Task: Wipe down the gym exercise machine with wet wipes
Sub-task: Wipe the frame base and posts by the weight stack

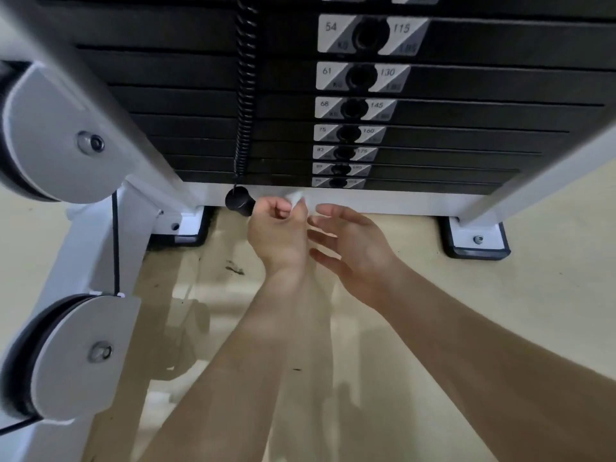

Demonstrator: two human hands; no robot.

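A white-framed gym machine fills the upper view, its black weight stack (466, 81) marked with numbered labels. My left hand (278, 231) pinches a small crumpled white wet wipe (296, 197) against the white base bar (400, 203) under the stack. Just to its right my right hand (353, 251) hovers with fingers spread and relaxed, holding nothing. A black selector pin knob (238, 203) hangs on a coiled black cord (245, 95) right beside my left hand.
Two grey pulley covers (53, 135) (83, 355) with a black cable (115, 245) stand on the left frame. Black-rimmed feet (476, 241) (191, 228) rest on a beige floor (533, 311) with dark scuff marks (235, 266).
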